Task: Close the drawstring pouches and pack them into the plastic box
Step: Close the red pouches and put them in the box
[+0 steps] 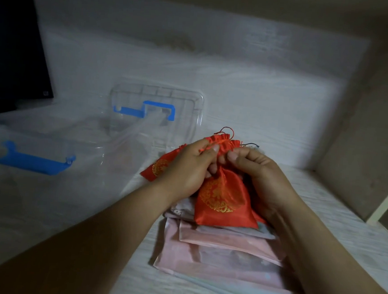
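Observation:
A red satin pouch with a gold round pattern is held up in the middle, its mouth gathered into a ruffle. My left hand pinches the red drawstring at the pouch's neck. From the right, my right hand grips the same neck. A second red pouch lies behind my left hand, partly hidden. The clear plastic box with a blue latch stands open at the left.
The box's clear lid with a blue handle lies behind the box. Under the held pouch lies a stack of pink and grey pouches. A dark monitor stands at the far left, and a wall closes the right side.

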